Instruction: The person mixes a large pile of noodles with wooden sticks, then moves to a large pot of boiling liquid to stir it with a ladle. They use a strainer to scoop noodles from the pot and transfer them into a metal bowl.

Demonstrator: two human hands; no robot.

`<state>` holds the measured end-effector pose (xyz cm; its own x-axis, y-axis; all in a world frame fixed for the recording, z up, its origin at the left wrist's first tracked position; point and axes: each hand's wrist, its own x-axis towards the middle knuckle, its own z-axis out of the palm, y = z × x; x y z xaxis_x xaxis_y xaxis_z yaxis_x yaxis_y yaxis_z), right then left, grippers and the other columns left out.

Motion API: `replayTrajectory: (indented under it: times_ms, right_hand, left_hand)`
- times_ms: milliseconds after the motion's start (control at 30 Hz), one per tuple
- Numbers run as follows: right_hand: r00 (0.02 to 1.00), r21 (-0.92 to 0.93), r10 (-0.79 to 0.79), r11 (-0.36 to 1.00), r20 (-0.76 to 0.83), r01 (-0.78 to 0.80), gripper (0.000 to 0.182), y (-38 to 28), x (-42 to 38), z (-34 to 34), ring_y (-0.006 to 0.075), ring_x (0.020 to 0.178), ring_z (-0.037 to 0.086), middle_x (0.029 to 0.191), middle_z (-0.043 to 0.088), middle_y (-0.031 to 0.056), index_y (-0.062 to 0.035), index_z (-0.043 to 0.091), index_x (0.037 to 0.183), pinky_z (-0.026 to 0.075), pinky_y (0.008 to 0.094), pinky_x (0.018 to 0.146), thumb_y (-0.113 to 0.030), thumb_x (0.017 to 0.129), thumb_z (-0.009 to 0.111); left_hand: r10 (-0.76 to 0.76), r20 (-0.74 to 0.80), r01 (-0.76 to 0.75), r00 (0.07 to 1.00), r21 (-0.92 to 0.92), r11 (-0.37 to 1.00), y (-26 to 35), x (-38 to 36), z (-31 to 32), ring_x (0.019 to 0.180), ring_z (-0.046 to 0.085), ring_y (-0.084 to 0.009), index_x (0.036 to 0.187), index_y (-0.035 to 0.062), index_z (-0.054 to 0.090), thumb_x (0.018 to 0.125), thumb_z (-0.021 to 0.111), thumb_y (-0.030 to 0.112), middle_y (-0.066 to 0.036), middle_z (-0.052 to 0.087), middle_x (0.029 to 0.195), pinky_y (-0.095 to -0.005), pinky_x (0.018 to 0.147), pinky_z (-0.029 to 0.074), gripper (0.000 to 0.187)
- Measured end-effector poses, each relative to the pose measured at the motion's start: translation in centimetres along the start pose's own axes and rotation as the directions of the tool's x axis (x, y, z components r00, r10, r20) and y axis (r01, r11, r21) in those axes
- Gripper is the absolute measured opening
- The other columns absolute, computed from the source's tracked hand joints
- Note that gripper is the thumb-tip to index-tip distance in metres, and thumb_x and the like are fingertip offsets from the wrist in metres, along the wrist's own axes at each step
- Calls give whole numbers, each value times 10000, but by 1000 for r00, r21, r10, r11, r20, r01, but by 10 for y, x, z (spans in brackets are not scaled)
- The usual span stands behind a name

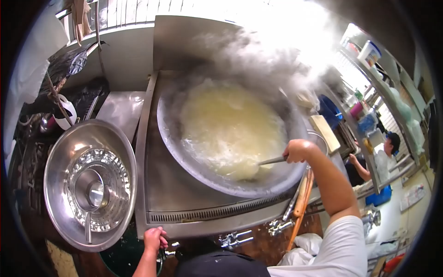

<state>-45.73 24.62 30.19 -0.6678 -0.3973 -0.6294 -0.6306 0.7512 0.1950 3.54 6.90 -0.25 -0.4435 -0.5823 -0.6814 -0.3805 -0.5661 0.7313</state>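
My right hand (299, 151) is closed around the grey handle of a utensil (273, 160) over the near right rim of a large wok (230, 185). The utensil's far end dips into bubbling, yellowish liquid (230, 124), so its kind is hidden. Steam rises thickly from the back of the wok. My left hand (155, 239) is low by the front edge of the metal stove (184, 230), its fingers curled with nothing visible in them. Left of the stove, a big steel bowl (124, 143) contains a perforated metal strainer (119, 177) and a small handled pot (88, 226).
Wooden-handled tools (302, 196) lean at the stove's front right. A pale rectangular block (325, 134) lies right of the wok. Another person (362, 168) stands at the far right, beyond a shelf (364, 71) with containers. A dark green bin (122, 258) is below the steel bowl.
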Motion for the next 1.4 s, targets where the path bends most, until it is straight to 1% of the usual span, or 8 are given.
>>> replayTrajectory:
  times_ms: [167,567,700,800,900,1100,1167,1400]
  right_hand:
    - [988,-175,36,983,-153,-63,272,-12,119,-9,298,942,660,997,686,144,-87,711,975,533,388,763,-119,740,578]
    - [857,51,203,978,-474,-203,218,-48,279,-11,258,1008,658,1071,682,115,-94,713,1004,539,350,800,-143,839,578]
    - [833,47,178,983,-524,-180,222,-33,210,-14,251,906,687,988,702,113,-63,712,980,552,351,745,-129,836,557]
    - [963,73,91,995,-252,-74,263,-5,150,-25,224,608,667,796,690,132,-20,689,964,549,358,605,-85,801,494]
    - [950,221,49,975,-308,21,257,15,48,-42,196,492,620,678,646,98,-18,674,978,526,330,479,-135,756,620]
    - [856,-40,-107,994,-506,101,339,45,-110,-65,129,533,593,695,658,72,-47,715,981,483,280,481,-85,649,771]
    - [910,137,86,990,-406,-33,328,9,-166,-68,117,528,584,705,659,65,-37,717,982,476,265,470,-92,663,767]
    - [991,225,69,974,-114,-42,330,1,-162,-39,111,553,602,751,685,62,-38,698,1046,489,243,450,-164,743,735]
  left_hand:
    - [-17,-80,14,997,-28,999,-3,-1,4,303,483,-187,735,-6,574,909,515,278,-103,526,454,-291,293,433,338]
    - [-67,-147,58,987,-61,996,0,-7,4,306,490,-185,714,-14,597,929,513,308,-108,533,454,-277,301,416,396]
    - [-23,-126,18,992,-44,999,1,-5,4,312,496,-185,722,-2,601,929,504,313,-98,535,455,-273,303,410,389]
    - [1,-90,-4,996,-38,999,1,-2,3,320,505,-182,741,2,595,931,503,311,-95,541,463,-269,300,390,374]
    - [28,-41,-29,999,-17,999,-3,2,1,332,517,-181,765,6,584,928,508,309,-90,549,473,-267,306,382,353]
    - [42,11,-42,999,26,999,-1,2,-1,354,533,-177,809,15,588,919,510,317,-87,569,503,-258,318,383,331]
    - [51,35,-52,998,34,998,0,2,-3,364,541,-175,823,17,590,916,513,317,-86,574,512,-254,323,380,323]
    - [17,82,-20,996,35,999,2,3,-4,374,550,-185,839,16,593,901,513,319,-94,575,516,-267,334,386,320]
